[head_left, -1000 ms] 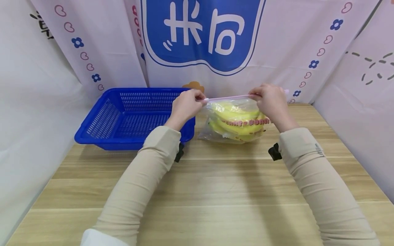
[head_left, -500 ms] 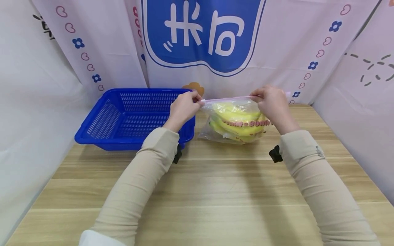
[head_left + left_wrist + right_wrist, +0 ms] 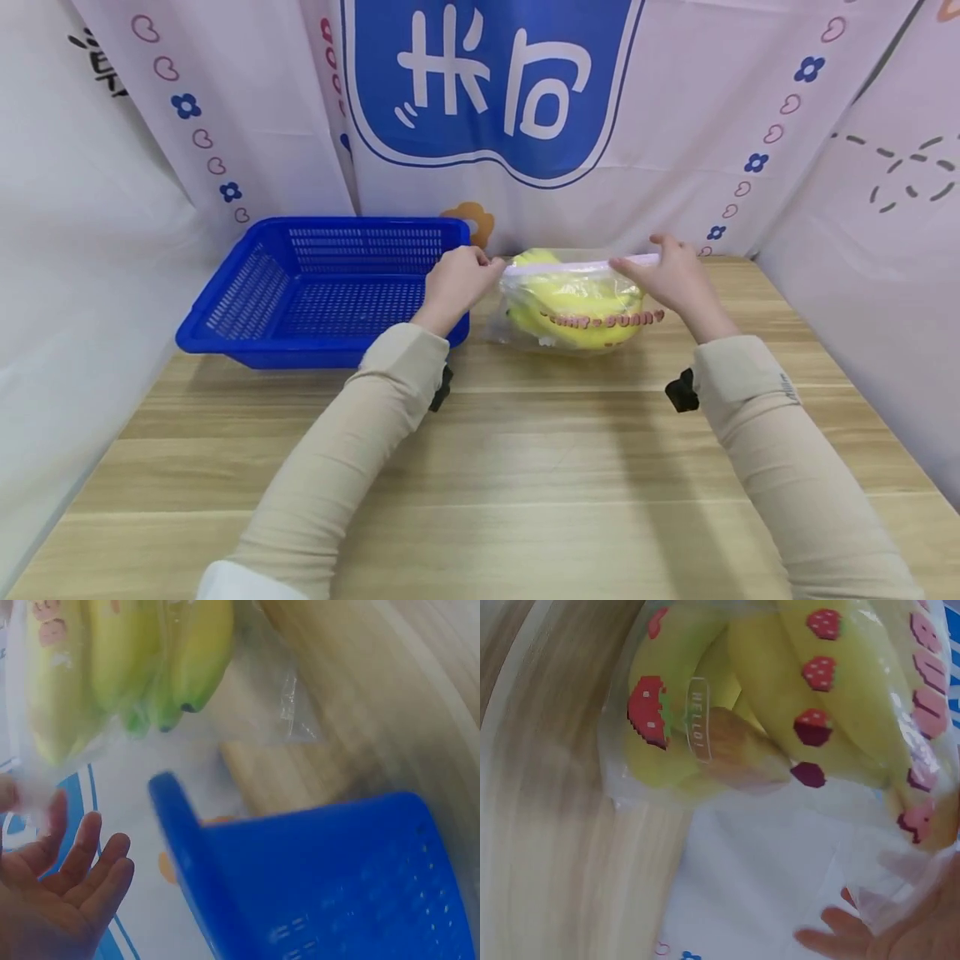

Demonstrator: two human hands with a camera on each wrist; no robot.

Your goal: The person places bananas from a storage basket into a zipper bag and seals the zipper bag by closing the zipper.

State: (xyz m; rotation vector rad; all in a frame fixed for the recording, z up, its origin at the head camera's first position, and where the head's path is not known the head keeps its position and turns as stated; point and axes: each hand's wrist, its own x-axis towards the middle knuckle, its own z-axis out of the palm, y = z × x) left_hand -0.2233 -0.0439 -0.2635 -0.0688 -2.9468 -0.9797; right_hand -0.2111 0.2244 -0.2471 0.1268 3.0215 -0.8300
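Observation:
A clear zip bag (image 3: 579, 321) with a pink top strip and red lettering lies near the back of the table. Yellow bananas (image 3: 536, 292) fill it, their green tips showing in the left wrist view. At the bag's left top corner, my left hand (image 3: 459, 283) pinches the plastic between thumb and index finger, the other fingers loosely bent. My right hand (image 3: 678, 279) is at the right end of the strip, its thumb lying along the strip and its index finger raised. In the right wrist view its fingers (image 3: 840, 930) are spread beside the bag's corner.
A blue plastic basket (image 3: 322, 343) with slotted walls stands just left of the bag, its right rim beside my left wrist. Behind the wooden table (image 3: 525, 483) hangs a printed white cloth (image 3: 675, 125). White sheets also hang at both sides.
The bag's top strip has tipped down toward me, with bananas showing above it. Both hands have come lower and nearer; the right fingers have loosened from their pinch. The basket stays put.

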